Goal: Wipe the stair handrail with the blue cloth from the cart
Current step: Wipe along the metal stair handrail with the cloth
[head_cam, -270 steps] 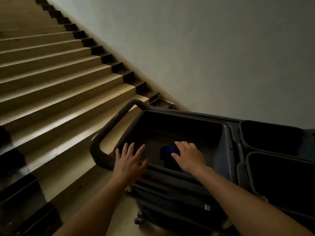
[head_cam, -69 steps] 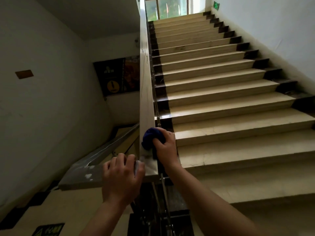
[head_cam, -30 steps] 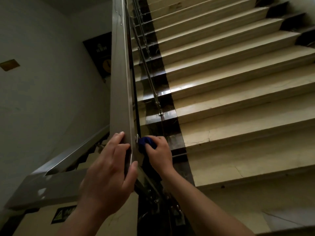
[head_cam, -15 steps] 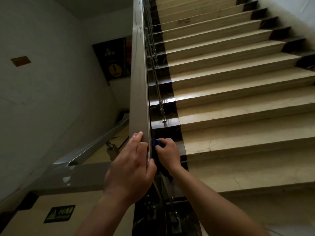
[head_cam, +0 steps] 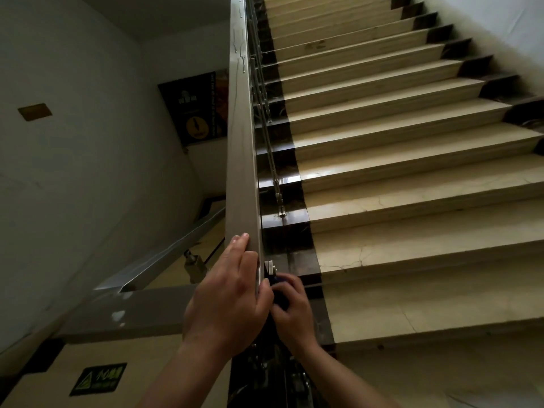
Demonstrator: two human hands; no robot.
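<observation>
A dim stairwell with pale walls and beige steps rising to the right frames the handrail [head_cam: 240, 148], which runs up and away from the bottom landing. The blue cloth [head_cam: 278, 285] is at the rail's lowest stretch, bunched in the right hand [head_cam: 291, 307], which closes around it and presses it against the rail's stair-side face, just beside a small white bracket [head_cam: 269, 267]. Half a second ago the cloth sat slightly higher on that face; it now works lower, near the corner, so the wipe seems to be covering the bottom end first. The left hand [head_cam: 228, 293] still wraps over the top edge, fingers curled, steadying. Above, the rail's long upper run lies clear and unwiped by my judgement; the baluster rods [head_cam: 266, 136] crowd the inner side, leaving tight room there
</observation>
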